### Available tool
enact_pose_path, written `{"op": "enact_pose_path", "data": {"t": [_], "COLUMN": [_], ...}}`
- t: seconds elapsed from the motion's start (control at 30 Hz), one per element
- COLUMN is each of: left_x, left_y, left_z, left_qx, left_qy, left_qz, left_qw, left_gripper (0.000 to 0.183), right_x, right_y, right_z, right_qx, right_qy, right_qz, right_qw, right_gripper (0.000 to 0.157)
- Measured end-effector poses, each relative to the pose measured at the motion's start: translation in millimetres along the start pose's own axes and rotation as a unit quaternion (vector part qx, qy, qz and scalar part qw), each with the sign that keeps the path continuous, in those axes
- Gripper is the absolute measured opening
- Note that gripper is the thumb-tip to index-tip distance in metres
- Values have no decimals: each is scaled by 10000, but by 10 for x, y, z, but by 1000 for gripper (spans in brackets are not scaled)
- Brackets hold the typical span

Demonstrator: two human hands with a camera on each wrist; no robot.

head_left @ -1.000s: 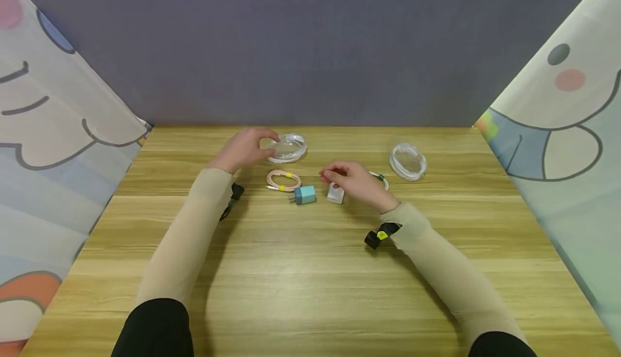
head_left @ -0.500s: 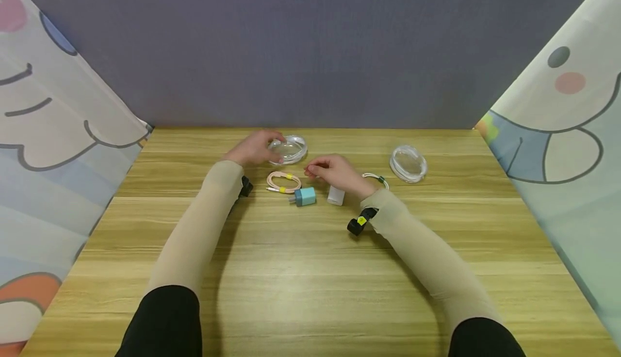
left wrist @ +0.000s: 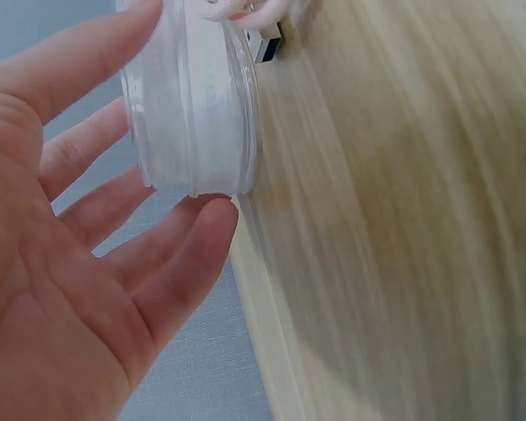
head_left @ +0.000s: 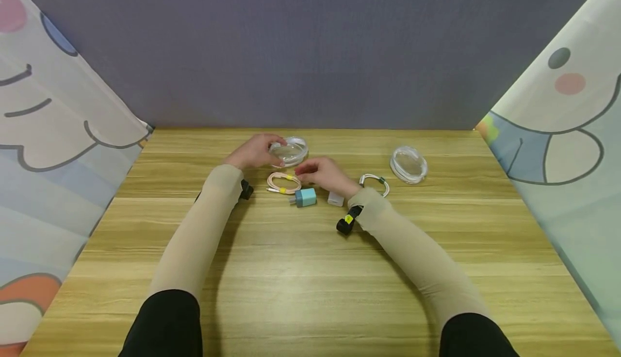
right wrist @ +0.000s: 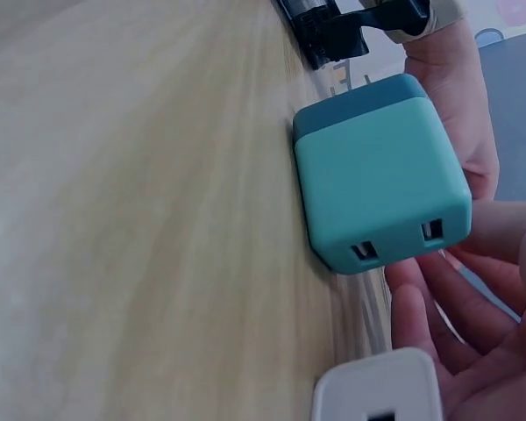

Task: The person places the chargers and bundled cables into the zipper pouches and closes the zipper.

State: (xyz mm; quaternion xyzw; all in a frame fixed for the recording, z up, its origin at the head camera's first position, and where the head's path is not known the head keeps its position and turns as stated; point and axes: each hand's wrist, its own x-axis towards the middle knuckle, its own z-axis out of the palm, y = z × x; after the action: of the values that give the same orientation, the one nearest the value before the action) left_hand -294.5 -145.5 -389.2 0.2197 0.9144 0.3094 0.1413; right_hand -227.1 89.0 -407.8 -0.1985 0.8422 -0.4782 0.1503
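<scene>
My left hand [head_left: 254,152] holds the left side of a round clear case with a coiled white cable [head_left: 299,155], thumb on the near side and fingers on the far side. Up close in the left wrist view, fingertips curl under the lower end of this case [left wrist: 202,114]. Right beside a coiled pink cable with yellow ties [head_left: 283,190] hovers my right hand [head_left: 325,173], fingers loosely curled and nothing seen in them. Below it lies a teal wall charger [head_left: 306,197]; in the right wrist view this charger hides its thumb tip.
A white charger [head_left: 335,199] lies under the right wrist. Farther right is a coiled white cable with a green tie [head_left: 385,189]. A second round case of white cable [head_left: 421,174] stands at the back right. A grey panel [head_left: 310,49] borders the wooden table's [head_left: 291,281] far edge.
My right hand has moved left, from above the white charger to beside the pink cable. My left hand has moved right and closed in on the round cable case.
</scene>
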Motion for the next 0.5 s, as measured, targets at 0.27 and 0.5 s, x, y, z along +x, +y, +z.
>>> {"op": "enact_pose_path", "data": {"t": [0.27,0.5], "left_x": [-61,-92], "left_y": [-35,-77], "left_z": [-23,-62], "left_qx": [-272,-626], "left_qy": [51,199], "left_qz": [32,-5], "left_qw": [9996,9978], "left_gripper": [53,50], "right_x": [66,111], "right_y": [6,5], "right_z": [63,102], "right_qx": [-395,-952], "right_qy": [26,221], "right_qz": [-16,-49], "right_qw": [9992,9952], "right_gripper": [26,27]}}
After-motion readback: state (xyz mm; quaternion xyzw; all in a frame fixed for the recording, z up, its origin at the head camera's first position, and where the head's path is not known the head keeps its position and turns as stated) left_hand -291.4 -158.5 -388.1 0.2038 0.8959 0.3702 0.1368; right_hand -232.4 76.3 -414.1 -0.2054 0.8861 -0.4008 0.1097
